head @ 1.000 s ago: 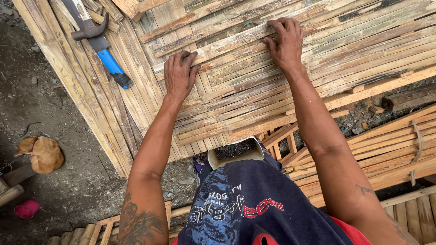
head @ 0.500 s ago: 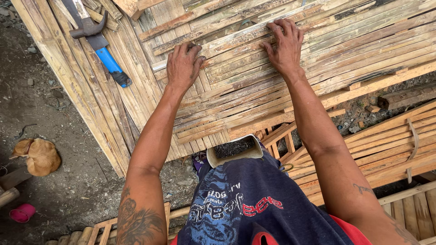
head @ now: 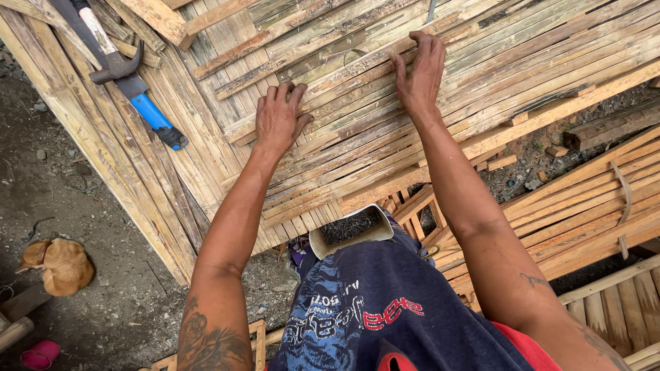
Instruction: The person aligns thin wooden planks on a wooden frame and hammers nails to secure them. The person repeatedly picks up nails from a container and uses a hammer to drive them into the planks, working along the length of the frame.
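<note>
A woven bamboo panel [head: 357, 117] of flat split strips lies slanted in front of me. My left hand [head: 278, 118] rests palm down on its strips, fingers bent over a strip's edge. Farther up and to the right, my right hand [head: 419, 72] presses on the panel with its fingertips hooked on a strip. Neither hand holds a tool. A claw hammer [head: 127, 79] with a blue and black grip lies on the panel's upper left, apart from both hands. A small open container of dark nails [head: 349, 229] sits at my waist.
Bare dirt ground [head: 82, 206] lies to the left, with an orange cat [head: 60, 264] curled on it and a pink object [head: 40, 356] at the bottom corner. More bamboo slat frames [head: 584, 213] lie to the right and below.
Both hands have shifted slightly on the panel, the left one drawing a little down and right. The view has tilted a bit; the hammer stays where it was.
</note>
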